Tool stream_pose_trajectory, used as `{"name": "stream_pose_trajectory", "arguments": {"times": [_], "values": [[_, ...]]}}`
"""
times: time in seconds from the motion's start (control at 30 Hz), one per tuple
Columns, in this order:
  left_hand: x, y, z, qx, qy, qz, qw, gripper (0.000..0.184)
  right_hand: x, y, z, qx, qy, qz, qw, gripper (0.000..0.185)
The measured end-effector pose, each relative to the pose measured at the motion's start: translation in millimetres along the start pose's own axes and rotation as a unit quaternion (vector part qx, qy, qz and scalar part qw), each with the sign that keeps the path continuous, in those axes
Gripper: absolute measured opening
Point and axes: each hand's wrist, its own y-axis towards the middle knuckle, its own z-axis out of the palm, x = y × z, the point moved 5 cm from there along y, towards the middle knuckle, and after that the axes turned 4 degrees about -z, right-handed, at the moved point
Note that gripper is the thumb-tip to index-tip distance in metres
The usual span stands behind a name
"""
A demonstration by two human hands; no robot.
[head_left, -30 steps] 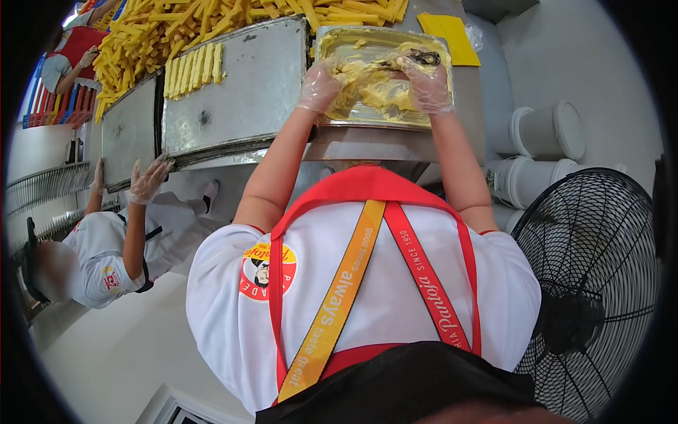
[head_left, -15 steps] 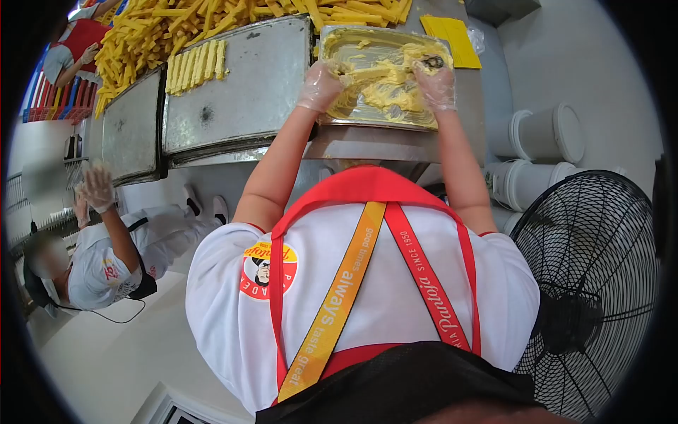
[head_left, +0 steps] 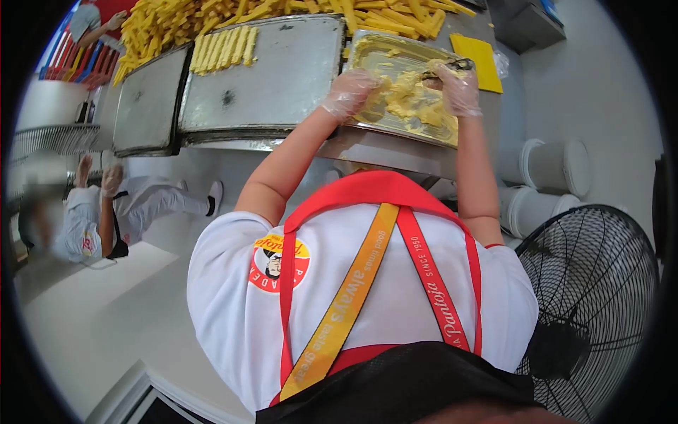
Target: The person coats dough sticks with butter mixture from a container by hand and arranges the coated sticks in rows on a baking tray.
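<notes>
My left hand (head_left: 352, 93), in a clear plastic glove, is closed over the left side of a metal tray (head_left: 367, 131). A cream-coated yellow stick, mostly hidden, seems to be in its fingers. Thick yellow cream (head_left: 417, 102) is smeared across the tray's floor. At the tray's right side my right hand (head_left: 460, 90), gloved too, is closed around a dark tool (head_left: 460, 64) smeared with cream; its exact kind cannot be made out. Left of the tray, a row of coated yellow sticks (head_left: 224, 49) lies on a flat baking sheet (head_left: 265, 85).
A large heap of plain yellow sticks (head_left: 183, 25) lies behind the sheets. A second baking sheet (head_left: 148, 102) is at left. A yellow packet (head_left: 478, 63) lies right of the tray. White buckets (head_left: 558, 168) and a black fan (head_left: 586, 304) stand at right. A co-worker (head_left: 92, 219) is at left.
The view has shifted, so the table and tray appear further right. Both my hands remain at the tray, the right one still gripping the dark tool. The co-worker's raised hands have come lower.
</notes>
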Motion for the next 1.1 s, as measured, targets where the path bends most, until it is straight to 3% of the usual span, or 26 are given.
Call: {"name": "stream_pose_trajectory", "arguments": {"times": [0.03, 0.13, 0.17, 0.27, 0.33, 0.4, 0.5, 0.6, 0.67, 0.77, 0.87, 0.9, 0.97, 1.03, 1.1], "values": [[7.2, -1.8, 6.9, 0.007, 0.021, -0.001, 1.0, 0.02, 2.9, -0.4, 6.7, 0.023, 0.06, 0.012, 0.998, 0.018], [16.4, -5.6, -7.9, -0.053, -0.034, -0.078, 0.995, 0.019, -7.7, 4.8, 1.1, 0.011, 0.019, 0.002, 1.0, 0.022], [20.0, -9.3, -21.8, -0.114, -0.071, -0.101, 0.986, 0.015, -25.7, 12.2, -14.1, 0.008, -0.116, 0.044, 0.992, 0.025], [71.8, -29.5, -50.4, -0.141, -0.034, -0.353, 0.924, 0.015, -48.5, 18.3, -48.2, -0.046, -0.247, 0.017, 0.968, 0.027], [112.8, -48.7, -79.4, -0.229, 0.053, -0.393, 0.889, 0.019, -48.2, 11.9, -52.3, -0.067, -0.237, 0.006, 0.969, 0.029], [145.6, -57.5, -111.1, -0.245, 0.187, -0.375, 0.874, 0.02, -46.3, 2.4, -47.9, -0.081, -0.176, 0.004, 0.981, 0.029], [249.8, -96.2, -74.6, -0.215, 0.349, -0.351, 0.842, 0.018, -46.7, -5.0, -38.5, -0.095, -0.099, 0.0, 0.99, 0.03], [273.0, -101.9, -63.6, -0.177, 0.326, -0.397, 0.839, 0.016, -46.2, -5.9, -33.6, -0.103, -0.094, -0.005, 0.99, 0.031], [280.7, -104.8, -53.8, -0.196, 0.326, -0.376, 0.845, 0.015, -45.5, -6.9, -33.0, -0.109, -0.11, 0.009, 0.988, 0.031], [284.0, -112.4, -49.4, -0.209, 0.306, -0.331, 0.868, 0.015, -54.1, -1.2, -27.8, -0.07, -0.281, 0.016, 0.957, 0.028], [242.2, -111.9, -76.7, -0.255, 0.259, -0.369, 0.855, 0.015, -11.9, -29.4, 22.1, -0.004, -0.379, -0.143, 0.914, 0.025], [229.0, -110.2, -87.0, -0.275, 0.24, -0.397, 0.842, 0.015, 0.6, -38.4, 36.1, 0.02, -0.321, -0.161, 0.933, 0.023], [260.5, -133.2, -70.8, -0.274, 0.247, -0.333, 0.868, 0.017, -33.7, -23.4, 23.9, 0.043, -0.188, -0.108, 0.975, 0.023], [273.6, -140.3, -67.8, -0.256, 0.23, -0.326, 0.881, 0.019, -22.8, -22.4, 20.1, 0.035, -0.304, -0.112, 0.945, 0.024], [286.7, -139.5, -63.7, -0.239, 0.199, -0.353, 0.882, 0.022, -50.5, 3.0, -14.4, -0.032, -0.254, -0.036, 0.966, 0.025]]}}
